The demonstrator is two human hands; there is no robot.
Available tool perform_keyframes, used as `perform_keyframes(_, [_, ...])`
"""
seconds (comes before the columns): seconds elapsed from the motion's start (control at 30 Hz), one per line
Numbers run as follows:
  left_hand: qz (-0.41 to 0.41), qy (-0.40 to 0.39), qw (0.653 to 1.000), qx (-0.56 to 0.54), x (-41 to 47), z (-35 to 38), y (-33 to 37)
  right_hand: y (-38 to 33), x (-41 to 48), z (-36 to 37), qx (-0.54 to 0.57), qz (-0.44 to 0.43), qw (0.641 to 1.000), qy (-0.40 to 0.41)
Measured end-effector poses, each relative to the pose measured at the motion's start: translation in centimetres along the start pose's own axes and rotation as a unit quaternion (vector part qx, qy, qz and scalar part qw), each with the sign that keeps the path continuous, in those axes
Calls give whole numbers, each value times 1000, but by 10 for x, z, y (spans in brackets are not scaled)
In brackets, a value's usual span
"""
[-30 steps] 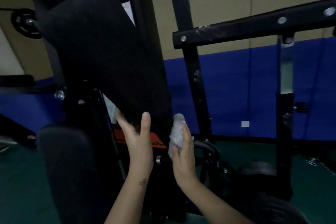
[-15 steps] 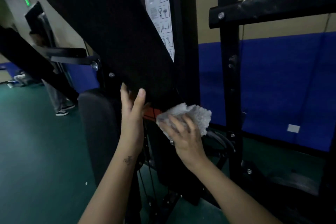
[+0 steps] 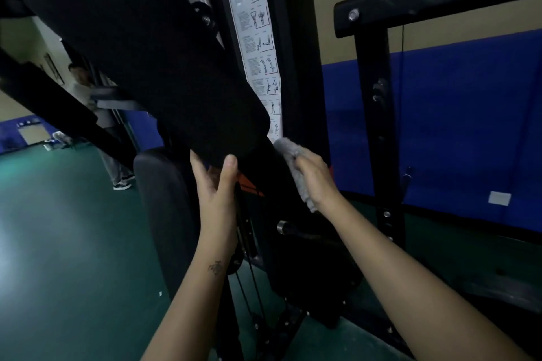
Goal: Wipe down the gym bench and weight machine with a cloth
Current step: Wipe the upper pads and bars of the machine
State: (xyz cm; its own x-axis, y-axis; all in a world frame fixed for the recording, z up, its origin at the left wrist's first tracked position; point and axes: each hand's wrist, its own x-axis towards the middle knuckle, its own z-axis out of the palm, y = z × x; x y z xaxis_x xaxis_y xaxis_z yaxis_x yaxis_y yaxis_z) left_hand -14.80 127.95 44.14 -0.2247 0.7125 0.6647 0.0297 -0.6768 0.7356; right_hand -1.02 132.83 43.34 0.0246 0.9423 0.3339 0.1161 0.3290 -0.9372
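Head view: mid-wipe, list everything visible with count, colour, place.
back pad: one, black, tilted, upper left to centre
seat pad: one, dark grey, below the back pad
cloth: one, grey, right of the back pad's lower end
instruction chart: one, white, behind the back pad, top centre
frame bars: two, black, upright and crossbar, right
wall padding: one, blue, right background
floor: one, green, left
bystander: one, grey clothes, far left
left hand: one, holds the back pad's lower edge
right hand: one, grips the cloth
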Motion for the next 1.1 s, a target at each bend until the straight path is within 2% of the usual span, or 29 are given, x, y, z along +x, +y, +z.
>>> perform_keyframes(0.03, [-2,0,1000,-2,0,0,-1,3,0,-2,0,9,1000,-6])
perform_keyframes(0.1, [2,1,1000,2,-1,-1,-3,-11,4,-1,44,-26,998,-29])
perform_keyframes(0.17, [10,0,1000,10,0,0,-5,-30,13,2,147,-79,981,-99])
perform_keyframes(0.23, [16,-3,1000,14,0,3,-5,-46,22,5,210,-71,966,-133])
perform_keyframes(0.4, [14,-9,999,33,4,1,-5,-42,24,2,92,7,982,-163])
perform_keyframes(0.47, [4,-21,999,36,5,-2,-6,-35,17,0,60,-33,990,-123])
perform_keyframes(0.6, [-51,-53,997,35,-6,-3,-18,-5,-18,6,126,-131,980,-77])
perform_keyframes(0.73, [-126,-111,985,-38,-42,11,-37,27,-49,25,0,-258,965,37])
perform_keyframes(0.8, [-128,-123,981,-73,-61,18,-41,41,-62,28,10,-256,966,20])
perform_keyframes(0.9, [-126,-57,988,-67,-84,22,-49,57,-78,28,83,-215,966,-114])
perform_keyframes(0.97, [-149,7,987,-55,-92,20,-55,63,-80,24,78,-167,968,-172])
perform_keyframes(1.03, [-178,67,982,-19,-94,12,-65,64,-80,19,8,-171,978,-123])
perform_keyframes(1.1, [-219,141,965,3,-87,-3,-78,60,-77,10,-31,-198,980,4])
